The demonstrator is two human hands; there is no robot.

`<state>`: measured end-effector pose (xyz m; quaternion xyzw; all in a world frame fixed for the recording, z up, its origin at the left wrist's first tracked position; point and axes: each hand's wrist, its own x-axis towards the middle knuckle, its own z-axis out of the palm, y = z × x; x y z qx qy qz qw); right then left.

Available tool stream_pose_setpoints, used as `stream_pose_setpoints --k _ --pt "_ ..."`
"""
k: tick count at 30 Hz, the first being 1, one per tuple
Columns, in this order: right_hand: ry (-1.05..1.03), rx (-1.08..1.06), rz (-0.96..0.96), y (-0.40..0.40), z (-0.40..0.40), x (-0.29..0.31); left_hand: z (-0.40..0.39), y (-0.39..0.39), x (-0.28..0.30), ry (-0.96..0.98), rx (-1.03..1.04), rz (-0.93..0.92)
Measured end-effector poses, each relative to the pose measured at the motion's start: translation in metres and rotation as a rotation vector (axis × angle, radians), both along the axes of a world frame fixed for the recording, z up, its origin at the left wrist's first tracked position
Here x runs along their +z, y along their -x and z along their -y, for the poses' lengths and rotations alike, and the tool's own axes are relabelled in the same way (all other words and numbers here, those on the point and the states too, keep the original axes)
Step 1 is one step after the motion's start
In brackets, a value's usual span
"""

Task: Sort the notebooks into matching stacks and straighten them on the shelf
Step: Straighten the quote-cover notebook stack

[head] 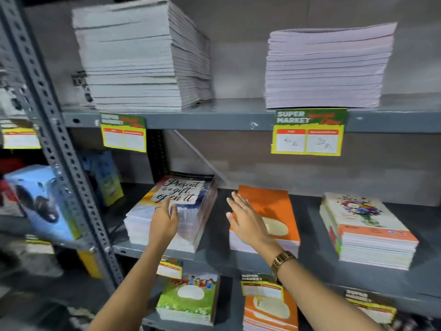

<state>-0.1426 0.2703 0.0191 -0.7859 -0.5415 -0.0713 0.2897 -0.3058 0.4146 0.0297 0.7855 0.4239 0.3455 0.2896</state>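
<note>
Grey metal middle shelf [262,256]: bare gap between left stack of notebooks lettered "Present is a gift, open it" [176,211] and orange-covered notebook stack [274,211]. Left hand [164,223] flat on former, right hand [248,223] over latter; both open, gripping nothing. Yellow-green tag [309,131] reads "SUPER MARKET".

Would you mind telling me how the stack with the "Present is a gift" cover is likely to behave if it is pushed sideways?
The "Present is a gift" stack is many thin notebooks deep, so it probably feels heavy and resists sliding whole. Its covers look glossy, so upper copies may shear off. The left hand lies flat over the top cover, which might steady it.
</note>
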Motion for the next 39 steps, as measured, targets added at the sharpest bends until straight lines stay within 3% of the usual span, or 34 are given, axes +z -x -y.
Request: stream_pose_setpoints --k 8,11,14,19,27,39 --pt "0.157 0.123 0.029 0.055 -0.068 -0.006 -0.069 0.047 -0.009 -0.101 -0.179 -0.326" --pt "0.222 0.147 0.031 0.067 -0.083 -0.008 -0.082 0.05 -0.015 -0.225 -0.263 -0.469" --pt "0.282 0.135 0.039 0.078 -0.099 -0.009 -0.093 0.052 -0.019 -0.294 -0.298 -0.509" --pt "0.382 0.1 0.033 0.087 -0.118 -0.011 -0.108 0.054 -0.029 -0.248 -0.327 -0.61" --pt "0.421 0.053 0.13 0.089 -0.124 -0.02 -0.119 0.063 -0.032 -0.211 -0.436 -0.545" --pt "0.324 0.016 0.15 0.091 -0.121 -0.031 -0.106 0.064 -0.041 -0.294 -0.357 -0.391"
